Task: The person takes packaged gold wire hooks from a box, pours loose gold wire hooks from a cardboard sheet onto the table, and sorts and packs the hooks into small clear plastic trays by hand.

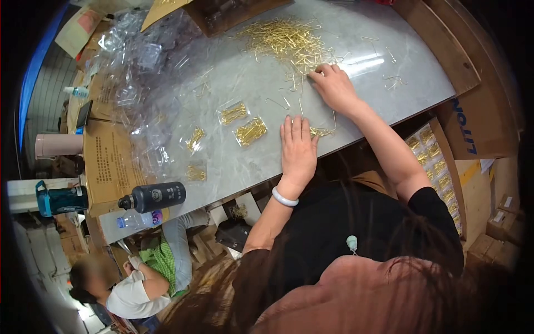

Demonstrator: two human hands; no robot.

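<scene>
My left hand lies flat near the table's front edge, fingers stretched forward. By its thumb is a small bunch of gold hooks, partly hidden. Fingers bent and slightly apart, my right hand touches the near edge of a large pile of loose gold wire hooks; nothing shows held in it. A few single hooks lie between my two hands. Left of them rest clear plastic packs of gold hooks, with another filled pack just behind.
Clear plastic bags are heaped at the left of the grey table. A dark bottle and a water bottle lie at the left edge. A cardboard box stands behind. A box of filled packs sits right. Another person sits lower left.
</scene>
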